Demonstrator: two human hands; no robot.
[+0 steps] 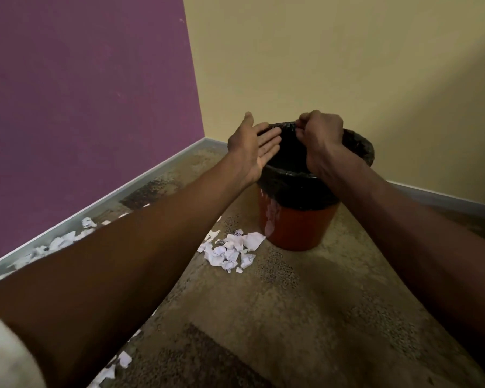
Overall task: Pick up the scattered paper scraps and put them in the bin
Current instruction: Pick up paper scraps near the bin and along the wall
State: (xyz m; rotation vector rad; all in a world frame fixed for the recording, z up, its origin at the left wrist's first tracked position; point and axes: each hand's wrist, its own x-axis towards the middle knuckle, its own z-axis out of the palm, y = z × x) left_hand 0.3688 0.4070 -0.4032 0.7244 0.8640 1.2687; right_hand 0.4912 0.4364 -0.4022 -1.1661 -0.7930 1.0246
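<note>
Pale sleeve [3, 357] nearest the lens, both forearms out over the bin [297, 219].
Left hand [254, 148] flat, fingers straight and together, tips over the near-left rim. Right hand [321, 138] has curled fingers; can't tell if they hold anything, they sit at the black liner [289, 186] on the far rim. Paper scraps [233, 252] on the carpet [305, 317] below the left fingers, touching the bin base; more along the skirting [59, 242].
</note>
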